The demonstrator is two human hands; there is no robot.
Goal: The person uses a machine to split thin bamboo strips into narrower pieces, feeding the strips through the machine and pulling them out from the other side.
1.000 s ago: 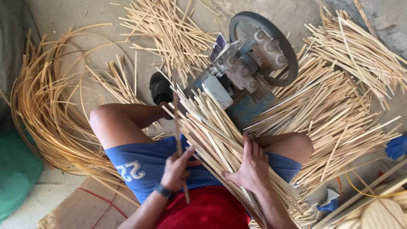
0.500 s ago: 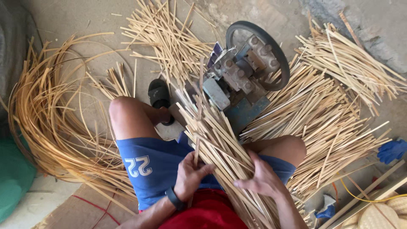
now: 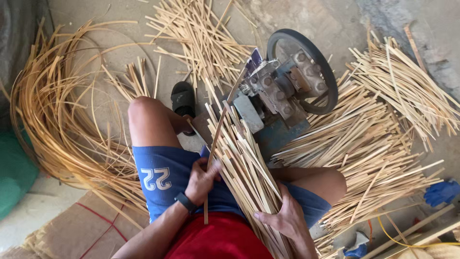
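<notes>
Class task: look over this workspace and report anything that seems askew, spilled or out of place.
One strip, pinched in the left hand, sits apart from the bundle that the right hand steadies. Loose strips lie scattered across the floor beyond the machine.

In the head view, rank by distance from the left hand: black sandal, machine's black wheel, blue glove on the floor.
From the left hand:
1. Black sandal, above it, past the knee.
2. Black wheel, upper right on the machine.
3. Blue glove, far right edge.
</notes>
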